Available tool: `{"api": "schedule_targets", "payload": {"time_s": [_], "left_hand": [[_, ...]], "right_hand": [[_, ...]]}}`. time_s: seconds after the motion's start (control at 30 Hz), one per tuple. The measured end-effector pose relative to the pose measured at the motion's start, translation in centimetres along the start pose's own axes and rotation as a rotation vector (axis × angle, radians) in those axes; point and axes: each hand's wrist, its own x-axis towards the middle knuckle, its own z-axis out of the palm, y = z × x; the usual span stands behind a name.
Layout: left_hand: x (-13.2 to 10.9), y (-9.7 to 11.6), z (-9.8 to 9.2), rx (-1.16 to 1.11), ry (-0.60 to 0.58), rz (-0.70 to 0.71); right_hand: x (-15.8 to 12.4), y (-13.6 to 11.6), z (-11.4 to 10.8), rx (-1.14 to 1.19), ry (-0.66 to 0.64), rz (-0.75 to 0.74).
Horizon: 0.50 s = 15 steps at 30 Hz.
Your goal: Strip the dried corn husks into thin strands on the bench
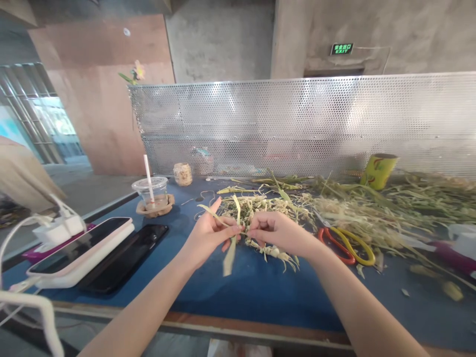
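Note:
Pale green-yellow dried leaf strips (229, 258) are pinched between the thumb and fingers of my left hand (211, 230), with ends sticking up and hanging down. Close beside it on the right, my right hand (269, 229) has its fingers curled and its fingertips pressed together on the same strips. Behind and beneath both hands lies a heap of dried plant pieces (277, 252) on the blue table top (260, 302). My fingertips partly hide where the strips cross.
Scissors with red and yellow handles (351, 245) lie right of my hands, by more dried stalks (409, 208) and a yellow-green tube (378, 171). Phones (124, 258), a charger (61, 228) and a lidded cup (152, 191) stand left. A perforated metal screen (260, 119) borders the back.

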Motion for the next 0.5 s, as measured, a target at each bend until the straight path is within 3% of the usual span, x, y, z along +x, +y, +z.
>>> {"api": "schedule_targets", "payload": {"time_s": [0.1, 0.3, 0.43, 0.5], "left_hand": [[0.1, -0.1, -0.3, 0.027, -0.011, 0.022], [0.2, -0.5, -0.7, 0.057, -0.029, 0.095], [-0.1, -0.3, -0.4, 0.141, -0.088, 0.055], [-0.1, -0.3, -0.3, 0.163, -0.107, 0.047]], "right_hand": [[0.0, 0.0, -0.1, 0.059, -0.019, 0.023], [0.6, 0.2, 1.3, 0.413, 0.036, 0.071], [1.1, 0.7, 2.2, 0.552, -0.033, 0.025], [1.3, 1.1, 2.3, 0.546, 0.000, 0.027]]}}
